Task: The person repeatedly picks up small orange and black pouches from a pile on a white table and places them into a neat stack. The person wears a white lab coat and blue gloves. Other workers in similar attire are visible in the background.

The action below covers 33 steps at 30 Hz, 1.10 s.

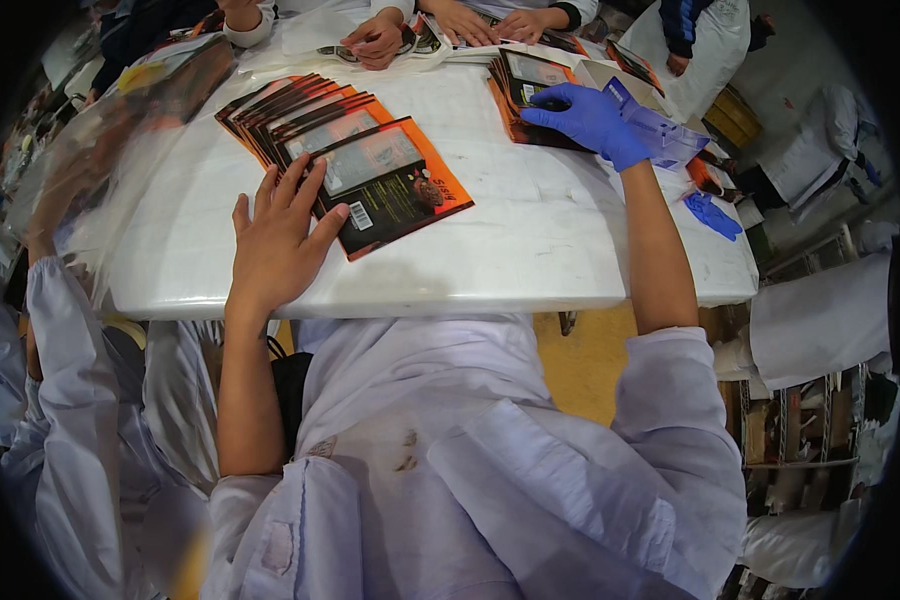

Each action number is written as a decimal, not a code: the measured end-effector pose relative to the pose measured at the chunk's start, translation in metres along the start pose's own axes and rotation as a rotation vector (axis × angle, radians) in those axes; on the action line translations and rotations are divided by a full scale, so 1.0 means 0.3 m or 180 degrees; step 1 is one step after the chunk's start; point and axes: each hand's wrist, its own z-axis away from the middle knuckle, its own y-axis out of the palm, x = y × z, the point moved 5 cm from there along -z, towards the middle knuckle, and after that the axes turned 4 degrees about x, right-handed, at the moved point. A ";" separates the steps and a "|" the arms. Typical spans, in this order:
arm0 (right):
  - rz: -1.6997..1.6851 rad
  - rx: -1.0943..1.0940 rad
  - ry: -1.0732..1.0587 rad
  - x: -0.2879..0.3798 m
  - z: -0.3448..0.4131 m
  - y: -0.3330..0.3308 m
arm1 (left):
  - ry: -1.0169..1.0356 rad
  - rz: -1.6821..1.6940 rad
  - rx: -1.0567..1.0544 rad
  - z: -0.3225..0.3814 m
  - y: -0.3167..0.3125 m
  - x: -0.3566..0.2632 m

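My bare left hand (281, 232) lies with fingers spread on the near end of a fanned row of printed food pouches (307, 116). Under its fingertips is the top pouch (397, 187), black and orange with a translucent window and a barcode. My right hand (592, 124), in a blue disposable glove, rests at the near side of a second pouch stack (525, 75) at the table's far right; its fingertips are partly hidden, so its hold on a pouch cannot be made out. A blue and white cardboard box (664, 139) stands just right of that hand.
The table (435, 292) has a white covering. A crumpled blue glove (712, 215) lies near its right edge. Co-workers' hands (375, 41) are at the far edge over printed sheets. Clear plastic with pouches (142, 112) covers the left side, beside another person's sleeve (71, 337).
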 end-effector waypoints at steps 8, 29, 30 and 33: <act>-0.2577 -0.0076 -0.0451 0.208 -0.207 0.011 | 0.0059 0.0094 -0.0113 -0.004 0.012 -0.011; -0.2973 0.0544 0.0119 0.404 -0.052 0.129 | 0.0178 -0.0152 -0.0072 0.024 0.032 0.028; -0.3038 0.0716 0.0158 0.411 0.016 0.147 | 0.0198 -0.0180 -0.0071 0.018 0.037 0.030; -0.3024 0.0932 0.0321 0.431 0.142 0.187 | 0.0282 -0.0247 -0.0087 0.011 0.039 0.016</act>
